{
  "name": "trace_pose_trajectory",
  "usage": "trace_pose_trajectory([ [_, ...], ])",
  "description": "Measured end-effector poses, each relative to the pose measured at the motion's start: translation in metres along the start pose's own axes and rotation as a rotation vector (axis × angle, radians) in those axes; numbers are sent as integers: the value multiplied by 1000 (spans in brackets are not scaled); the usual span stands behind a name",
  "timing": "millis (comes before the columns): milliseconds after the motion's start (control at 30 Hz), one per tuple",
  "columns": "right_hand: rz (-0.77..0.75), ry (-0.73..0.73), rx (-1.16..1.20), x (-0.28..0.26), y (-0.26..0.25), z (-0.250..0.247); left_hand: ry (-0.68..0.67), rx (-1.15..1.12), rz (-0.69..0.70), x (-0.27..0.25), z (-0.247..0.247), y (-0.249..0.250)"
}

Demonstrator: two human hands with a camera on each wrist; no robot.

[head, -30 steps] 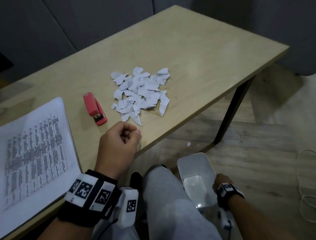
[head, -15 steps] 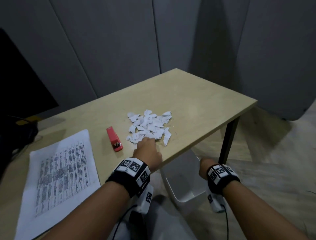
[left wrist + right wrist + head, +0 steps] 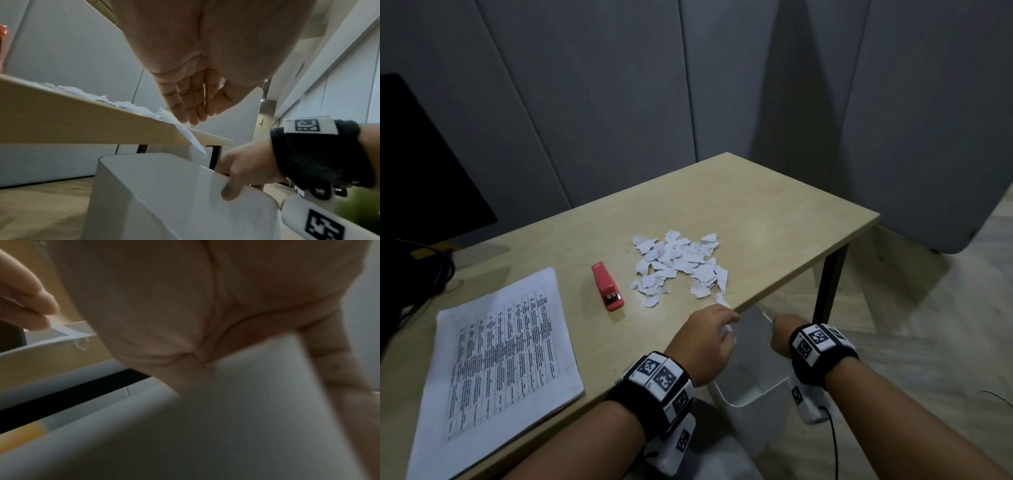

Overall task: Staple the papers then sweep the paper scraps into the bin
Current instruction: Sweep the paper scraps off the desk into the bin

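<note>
One scrap [image 3: 722, 301] now hangs over the near table edge [image 3: 804, 274], tipping toward the white bin [image 3: 750, 397]; a second ago the left hand [image 3: 703, 342] was a loose fist on the tabletop and the right hand [image 3: 782, 337] held the bin low on the floor beside the knee. Since then the bin has come up under the edge, right hand gripping its rim with thumb inside and fingers outside, and the left hand has reached the pile and come back to the edge with fingers straight and pressed together, tips on that one scrap. Means sweeping has just begun: nearly the whole scrap pile [image 3: 678, 263] is on the table, well back from the edge, so several more passes likely needed. Overhanging scrap is a long sliver, long axis roughly across the edge, free end pointing down into the bin mouth in the left wrist view [image 3: 191, 138]. Printed papers [image 3: 500, 353] lie at the left, long axis running away from the person; whether stapled cannot be told, probably yes since the red stapler [image 3: 607, 286] lies idle between papers and pile, long axis front to back, mouth end toward the person. Right wrist view is blurred; shows only palm on the bin wall.
</note>
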State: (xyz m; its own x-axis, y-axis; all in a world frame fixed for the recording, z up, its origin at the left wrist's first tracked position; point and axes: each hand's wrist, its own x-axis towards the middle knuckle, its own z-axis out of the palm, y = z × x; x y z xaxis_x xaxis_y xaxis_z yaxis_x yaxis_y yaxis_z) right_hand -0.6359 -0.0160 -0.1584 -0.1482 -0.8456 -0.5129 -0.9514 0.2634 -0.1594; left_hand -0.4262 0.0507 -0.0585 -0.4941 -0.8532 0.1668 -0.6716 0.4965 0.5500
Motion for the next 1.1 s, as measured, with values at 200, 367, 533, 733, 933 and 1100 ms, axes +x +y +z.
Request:
trace_pose_trajectory([
  [200,14,18,11,-22,-9,-16,46,142,-127,18,-11,-14],
  [367,14,10,-5,-23,-14,-23,-221,355,-265,22,-8,-12],
  [533,1,16,-25,-23,-14,-27,-143,352,-143,11,8,-6],
  [733,-6,29,-50,-26,-13,-30,-27,236,47,0,14,0],
  [933,7,22,-33,-28,-16,-32,99,213,49,13,6,-4],
  [1100,20,21,-37,-30,-18,-32,-89,314,-148,28,-1,-6],
])
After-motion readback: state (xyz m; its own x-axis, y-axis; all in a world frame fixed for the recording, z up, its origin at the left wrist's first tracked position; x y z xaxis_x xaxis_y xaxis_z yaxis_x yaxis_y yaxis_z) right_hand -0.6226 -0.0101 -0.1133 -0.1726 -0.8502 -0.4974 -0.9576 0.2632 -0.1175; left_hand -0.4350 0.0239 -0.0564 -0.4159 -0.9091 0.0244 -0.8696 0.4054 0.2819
